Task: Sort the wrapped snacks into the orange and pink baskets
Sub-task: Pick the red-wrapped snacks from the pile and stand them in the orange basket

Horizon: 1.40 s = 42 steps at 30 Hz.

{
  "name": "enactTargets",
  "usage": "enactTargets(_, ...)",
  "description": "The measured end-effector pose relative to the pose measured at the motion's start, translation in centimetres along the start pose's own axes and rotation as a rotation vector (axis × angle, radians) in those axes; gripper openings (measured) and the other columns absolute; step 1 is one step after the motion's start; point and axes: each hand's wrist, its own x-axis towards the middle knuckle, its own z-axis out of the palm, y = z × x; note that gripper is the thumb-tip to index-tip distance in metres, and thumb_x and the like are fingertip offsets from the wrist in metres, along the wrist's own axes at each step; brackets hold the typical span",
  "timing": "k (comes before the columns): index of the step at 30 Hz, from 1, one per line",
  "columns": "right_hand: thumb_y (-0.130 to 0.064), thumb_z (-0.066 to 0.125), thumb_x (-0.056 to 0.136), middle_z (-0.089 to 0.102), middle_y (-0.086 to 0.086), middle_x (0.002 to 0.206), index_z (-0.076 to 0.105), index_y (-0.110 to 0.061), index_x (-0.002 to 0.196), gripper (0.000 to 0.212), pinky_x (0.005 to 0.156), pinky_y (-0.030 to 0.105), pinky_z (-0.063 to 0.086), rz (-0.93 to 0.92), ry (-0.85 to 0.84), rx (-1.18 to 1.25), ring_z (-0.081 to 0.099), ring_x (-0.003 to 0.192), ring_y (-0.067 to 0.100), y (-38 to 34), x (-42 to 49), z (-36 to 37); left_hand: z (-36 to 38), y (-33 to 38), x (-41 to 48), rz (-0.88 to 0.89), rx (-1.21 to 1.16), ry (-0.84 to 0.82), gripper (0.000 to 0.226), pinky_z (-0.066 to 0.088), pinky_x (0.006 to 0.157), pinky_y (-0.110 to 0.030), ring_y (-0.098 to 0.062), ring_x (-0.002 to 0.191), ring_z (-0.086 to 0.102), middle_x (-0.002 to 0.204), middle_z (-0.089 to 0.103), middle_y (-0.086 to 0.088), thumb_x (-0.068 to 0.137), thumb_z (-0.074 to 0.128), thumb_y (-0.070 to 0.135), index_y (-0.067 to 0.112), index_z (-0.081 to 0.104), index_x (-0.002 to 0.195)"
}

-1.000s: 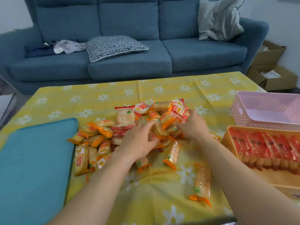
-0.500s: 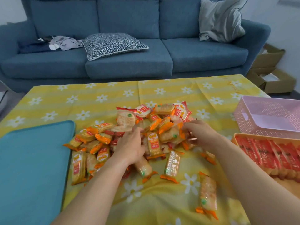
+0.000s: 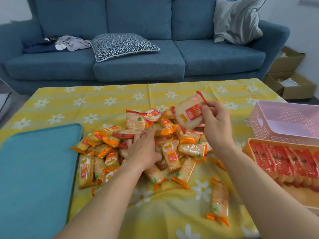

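A pile of wrapped snacks [image 3: 172,152], orange-ended and red-ended, lies in the middle of the yellow flowered tablecloth. My right hand [image 3: 215,126] holds a round red-wrapped snack [image 3: 189,116] lifted above the pile's right side, pinching its edge. My left hand [image 3: 143,150] rests on the pile with its fingers dug in among the packets; what they touch is hidden. The orange basket [image 3: 248,145] at the right holds a row of red-wrapped snacks. The pink basket [image 3: 279,121] stands behind it.
A teal tray [image 3: 34,169] lies on the table's left. One orange-ended snack [image 3: 219,202] lies alone near the front. A blue sofa [image 3: 138,62] with cushions stands behind the table, and cardboard boxes [image 3: 290,83] sit on the floor at the right.
My right hand has lifted a round red-wrapped snack up out of the pile. My left hand stays on the pile, shifted slightly forward.
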Motion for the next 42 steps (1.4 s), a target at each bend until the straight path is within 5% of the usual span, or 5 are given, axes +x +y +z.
enactTargets(7, -0.023, 0.054, 0.102, 0.067, 0.01, 0.086, 0.062, -0.027, 0.088, 0.017, 0.053, 0.041, 0.06, 0.183, -0.185, -0.127, 0.068, 0.071, 0.024, 0.8, -0.5, 1.5, -2.9, -1.0, -0.1, 0.083, -0.463, 0.171, 0.006, 0.05, 0.073, -0.025, -0.017, 0.085, 0.066, 0.086, 0.072, 0.006, 0.086, 0.073, 0.027, 0.029, 0.07, 0.09)
enactTargets(25, -0.039, 0.073, 0.09, 0.054, -0.011, 0.059, 0.066, -0.011, 0.09, 0.028, 0.063, 0.055, 0.056, 0.132, -0.225, -0.096, 0.058, 0.062, 0.021, 1.2, -3.8, 8.4, -6.4, -5.3, -2.1, -0.077, -1.134, -0.03, 0.045, 0.055, 0.093, -0.056, -0.032, 0.092, 0.075, 0.094, 0.078, -0.011, 0.062, 0.091, 0.035, 0.012, 0.077, 0.096)
enactTargets(28, -0.032, 0.058, 0.097, 0.067, -0.009, 0.092, 0.067, -0.024, 0.106, 0.015, 0.081, 0.045, 0.055, 0.022, -0.269, -0.278, 0.066, 0.093, 0.021, 1.3, -3.6, 9.2, -7.7, -8.8, -1.4, -0.306, -1.253, 0.238, 0.033, 0.058, 0.078, -0.04, -0.029, 0.087, 0.075, 0.086, 0.079, -0.004, 0.063, 0.087, 0.031, 0.018, 0.074, 0.091)
enactTargets(32, -0.035, 0.073, 0.076, 0.037, -0.001, 0.154, 0.035, -0.027, 0.153, 0.087, 0.112, 0.037, 0.037, -0.371, -0.794, -0.885, 0.036, 0.14, 0.025, 2.7, -4.7, 11.0, -9.1, -12.6, -1.5, -0.457, -1.417, 0.456, 0.033, 0.046, 0.062, -0.029, -0.018, 0.077, 0.069, 0.09, 0.076, 0.001, 0.073, 0.083, 0.036, 0.024, 0.069, 0.1)
enactTargets(42, -0.035, 0.072, 0.077, 0.024, 0.0, 0.161, 0.012, -0.028, 0.158, 0.101, 0.106, 0.047, 0.045, -0.41, -0.87, -1.278, 0.026, 0.146, 0.031, 3.9, -3.7, 15.9, -9.3, -14.0, -1.3, -0.497, -1.475, 0.413, 0.045, 0.048, 0.065, -0.032, -0.019, 0.084, 0.065, 0.102, 0.074, -0.004, 0.074, 0.083, 0.037, 0.02, 0.063, 0.111)
